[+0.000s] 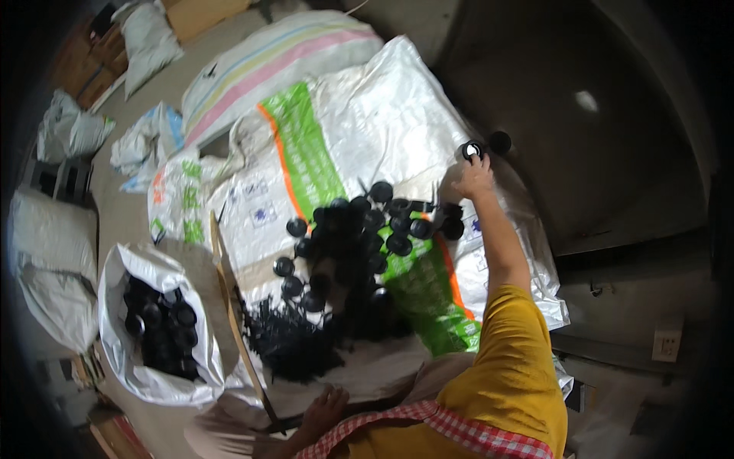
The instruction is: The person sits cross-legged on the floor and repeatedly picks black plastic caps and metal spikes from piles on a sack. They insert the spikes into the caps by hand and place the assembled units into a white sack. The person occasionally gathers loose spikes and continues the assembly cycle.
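Touching a blk cap (472,150), R hand (475,180) is out by the R edge of the white sheet (367,115); firmness of grip unclear. L hand (326,405) low, well apart, can't tell if holding anything. Open sack (157,389) has blk pcs (157,325) in; big pile (344,237) on sheet, so prob. only partway.

Black round pieces (399,244) seen as smooth plastic, light caught on rims. Heaped black slivers (294,340) seen as matt, rough in mass. White sheet (367,115) covered in glossy creases, plastic by look. Open sack (115,367) likewise crinkled, shiny. Yellow sleeve (516,329) and checked trim (466,436) seen as matt cloth. Dark panel (566,168) marked by blurred highlight, smooth.
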Tool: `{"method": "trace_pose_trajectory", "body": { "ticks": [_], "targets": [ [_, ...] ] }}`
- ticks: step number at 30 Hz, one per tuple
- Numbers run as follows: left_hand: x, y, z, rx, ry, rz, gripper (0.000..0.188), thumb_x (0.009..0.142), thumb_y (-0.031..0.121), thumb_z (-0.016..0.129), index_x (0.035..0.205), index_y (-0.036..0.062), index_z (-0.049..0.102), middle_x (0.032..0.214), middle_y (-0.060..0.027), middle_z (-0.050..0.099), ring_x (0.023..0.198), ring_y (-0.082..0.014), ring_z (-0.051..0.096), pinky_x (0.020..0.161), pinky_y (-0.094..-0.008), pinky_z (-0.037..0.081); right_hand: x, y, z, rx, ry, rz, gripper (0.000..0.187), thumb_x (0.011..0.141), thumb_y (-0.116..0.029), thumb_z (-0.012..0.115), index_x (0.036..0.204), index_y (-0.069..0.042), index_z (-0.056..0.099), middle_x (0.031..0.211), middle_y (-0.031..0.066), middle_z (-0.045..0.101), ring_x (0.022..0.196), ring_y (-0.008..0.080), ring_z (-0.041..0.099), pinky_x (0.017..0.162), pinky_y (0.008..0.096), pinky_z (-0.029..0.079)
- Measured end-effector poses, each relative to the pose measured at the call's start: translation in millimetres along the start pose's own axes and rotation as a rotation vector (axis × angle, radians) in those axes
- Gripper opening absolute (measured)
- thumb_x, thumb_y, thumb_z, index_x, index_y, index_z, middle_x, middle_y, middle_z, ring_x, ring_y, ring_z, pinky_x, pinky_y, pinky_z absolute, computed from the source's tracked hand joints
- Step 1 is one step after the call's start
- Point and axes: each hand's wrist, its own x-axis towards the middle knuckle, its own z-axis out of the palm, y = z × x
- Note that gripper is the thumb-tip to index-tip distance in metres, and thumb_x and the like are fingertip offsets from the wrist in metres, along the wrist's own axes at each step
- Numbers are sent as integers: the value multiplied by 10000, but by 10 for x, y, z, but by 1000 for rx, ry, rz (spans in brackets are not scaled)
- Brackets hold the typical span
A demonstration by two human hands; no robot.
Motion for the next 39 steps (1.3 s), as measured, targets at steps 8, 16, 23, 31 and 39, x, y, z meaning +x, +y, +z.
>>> {"method": "trace_pose_trajectory", "body": {
  "ticks": [8,16,23,31,39],
  "targets": [
    [170,65,-491,-120,56,-134,500,828,202,612,1296,78,485,1305,-118,512,1248,-321,476,877,-390,491,-1302,-702,622,-9,-218,-577,552,791,-389,686,1278,-152,575,1391,223,409,1198,427,452,995,475,420],
    [144,-7,-572,-254,-21,-166,578,820,208,630,1341,52,434,1404,-161,415,1329,-361,360,1048,-447,369,-2410,-1716,575,146,-796,-583,828,734,-450,754,1392,-80,414,1411,162,445,1298,319,421,1023,438,391],
    [-164,-478,-1915,-430,-104,-257,477,796,254,672,1214,64,538,1145,-174,592,1094,-351,553,910,-462,446,-3450,-1965,726,-154,-436,-546,511,772,-511,661,1156,-177,619,1149,130,640,1125,313,561,984,451,348],
    [-156,-981,-1578,-880,382,-640,582,810,261,722,1288,16,501,1288,-202,543,1187,-359,522,995,-394,421,-3911,-1802,246,512,-16,-728,118,806,-192,656,875,-103,691,964,92,669,960,319,578,888,444,394],
    [52,-824,-1875,-1764,97,-478,388,810,167,721,1123,1,565,981,-115,625,812,-230,649,704,-393,543,-4503,-2416,-825,714,162,-1177,123,740,-33,667,840,-23,595,885,122,626,871,324,586,825,405,423]
  ]
}}
